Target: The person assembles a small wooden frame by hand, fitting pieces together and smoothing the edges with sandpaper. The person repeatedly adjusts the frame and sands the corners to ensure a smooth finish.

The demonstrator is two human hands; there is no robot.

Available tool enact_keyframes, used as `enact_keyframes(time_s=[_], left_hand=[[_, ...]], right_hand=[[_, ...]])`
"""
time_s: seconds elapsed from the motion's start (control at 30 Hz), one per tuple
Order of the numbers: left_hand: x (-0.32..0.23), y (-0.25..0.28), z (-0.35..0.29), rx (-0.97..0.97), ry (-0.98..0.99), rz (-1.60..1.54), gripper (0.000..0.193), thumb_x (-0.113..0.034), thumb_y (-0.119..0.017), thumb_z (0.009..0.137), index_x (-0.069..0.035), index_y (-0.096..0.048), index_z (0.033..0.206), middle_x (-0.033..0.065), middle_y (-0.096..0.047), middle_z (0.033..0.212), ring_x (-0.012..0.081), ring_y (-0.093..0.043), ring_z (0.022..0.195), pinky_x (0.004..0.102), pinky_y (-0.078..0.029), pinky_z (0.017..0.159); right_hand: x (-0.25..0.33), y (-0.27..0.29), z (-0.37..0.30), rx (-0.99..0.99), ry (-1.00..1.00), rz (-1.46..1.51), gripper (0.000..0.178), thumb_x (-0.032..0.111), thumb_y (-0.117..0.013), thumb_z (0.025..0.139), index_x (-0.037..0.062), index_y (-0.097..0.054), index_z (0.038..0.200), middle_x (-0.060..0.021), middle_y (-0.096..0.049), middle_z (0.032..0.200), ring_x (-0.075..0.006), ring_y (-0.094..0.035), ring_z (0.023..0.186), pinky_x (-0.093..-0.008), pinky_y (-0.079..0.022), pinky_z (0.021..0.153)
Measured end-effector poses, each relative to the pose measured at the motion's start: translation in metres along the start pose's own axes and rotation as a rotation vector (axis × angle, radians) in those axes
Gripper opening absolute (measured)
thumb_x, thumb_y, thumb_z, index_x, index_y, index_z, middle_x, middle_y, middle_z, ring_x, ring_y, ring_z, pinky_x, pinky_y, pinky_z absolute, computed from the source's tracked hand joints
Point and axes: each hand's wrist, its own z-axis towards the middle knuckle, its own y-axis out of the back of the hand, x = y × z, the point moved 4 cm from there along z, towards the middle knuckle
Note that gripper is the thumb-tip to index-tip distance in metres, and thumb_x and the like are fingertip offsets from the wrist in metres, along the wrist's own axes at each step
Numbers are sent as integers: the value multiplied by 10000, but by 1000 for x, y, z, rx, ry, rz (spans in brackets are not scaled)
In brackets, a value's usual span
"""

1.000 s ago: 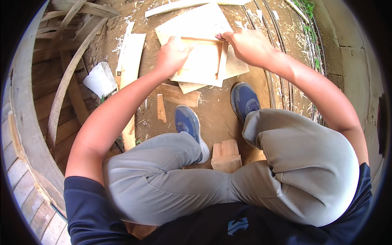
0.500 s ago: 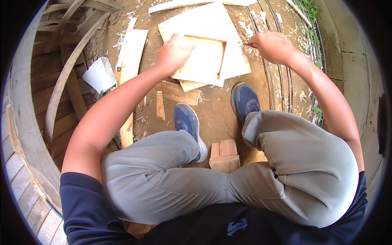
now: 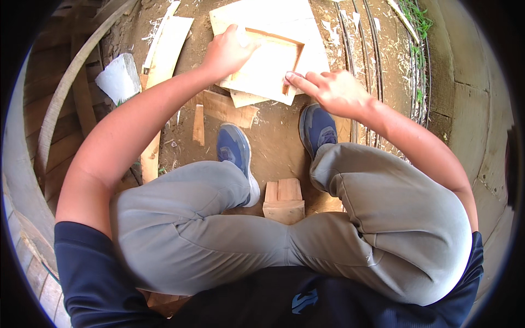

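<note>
Moved left and down since half a second ago: right hand (image 3: 333, 92), now at the lower right corner of the wooden frame (image 3: 298, 57), fingertips drawn together; cannot tell whether pinching anything. At left side of the wooden frame: left hand (image 3: 225, 53), thumb spread inward, grip partly hidden. Upper middle of the picture: wooden frame, lying on pale board (image 3: 268, 13).

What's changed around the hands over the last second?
The bare right hand has moved from the upper right corner of the shallow, pale wooden frame, out past its right side, to near its lower right corner. Whether it holds anything is unclear. The bare left hand stays at the frame's left side; the frame still lies on flat, pale wooden boards.
</note>
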Motion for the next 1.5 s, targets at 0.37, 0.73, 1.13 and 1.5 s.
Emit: enact_keyframes(time_s=[0.37,0.73,1.13,1.5], left_hand=[[6,-5,3,-39,-78,-8,722,-580,-690,922,55,-578,1248,255,-734,1039,385,-733,1019,482,-572,929],[6,-6,3,-2,-20,-9,747,-575,-696,914,67,-568,1275,261,-735,1056,383,-733,1030,473,-570,937],[2,-6,6,52,4,-16,732,-498,-730,905,86,-550,1309,298,-711,1127,418,-712,1077,474,-566,954],[-7,-1,5,43,-3,14,705,-565,-741,894,67,-589,1168,291,-723,1014,413,-729,996,487,-576,873]], right_hand=[[5,-12,-12,-10,96,5,712,7,-633,862,312,-505,1492,-25,-645,870,-175,-687,696,-319,-572,506],[-36,-18,-13,-169,120,-102,637,20,-652,866,282,-573,1442,-2,-633,875,-127,-636,652,-265,-522,463],[-41,-17,-19,-127,-175,4,691,10,-627,854,278,-514,1481,-32,-663,967,-199,-700,709,-324,-578,519],[-34,-24,-17,-224,-367,194,686,4,-590,874,379,-559,1447,-27,-701,991,-226,-705,701,-352,-589,583]])
